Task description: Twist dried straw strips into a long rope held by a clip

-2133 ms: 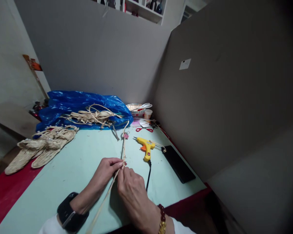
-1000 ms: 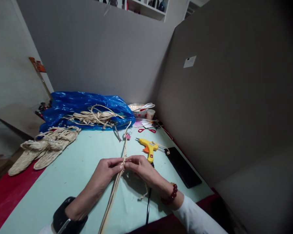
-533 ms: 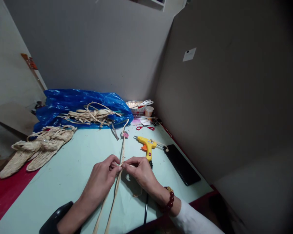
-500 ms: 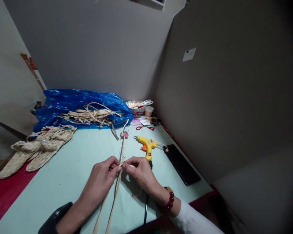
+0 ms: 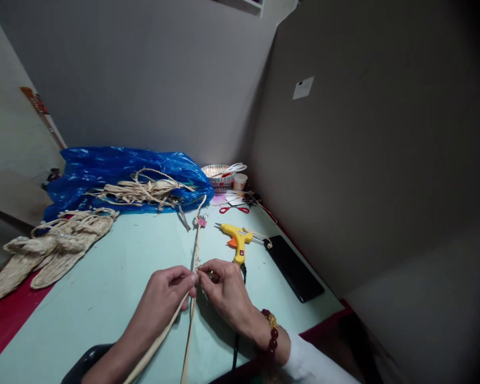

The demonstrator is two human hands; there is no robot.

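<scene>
A thin braid of straw-coloured fibre [image 5: 197, 246] runs up the table from my fingers, its far part held by a pink binder clip [image 5: 201, 221]. My left hand [image 5: 166, 293] pinches the strands at the lower end of the braid. Right beside it, my right hand [image 5: 224, 290] pinches the same spot from the other side, fingertips nearly touching. One loose strand [image 5: 156, 344] trails under my left hand toward the lower left. Another strand [image 5: 189, 336] hangs straight down between the wrists. Fingertips hide the exact crossing of the strands.
A yellow glue gun [image 5: 239, 240] lies beyond my right hand, near a black phone-like slab [image 5: 292, 266]. Red-handled scissors [image 5: 234, 210], a basket [image 5: 218, 173] and a cup [image 5: 240, 182] stand behind. Woven sandals [image 5: 68, 242] and a blue plastic bag [image 5: 116, 160] with fibre are at left.
The strand on the left has swung outward and now lies along my left forearm. Both hands still pinch the braid; the whole view has shifted slightly.
</scene>
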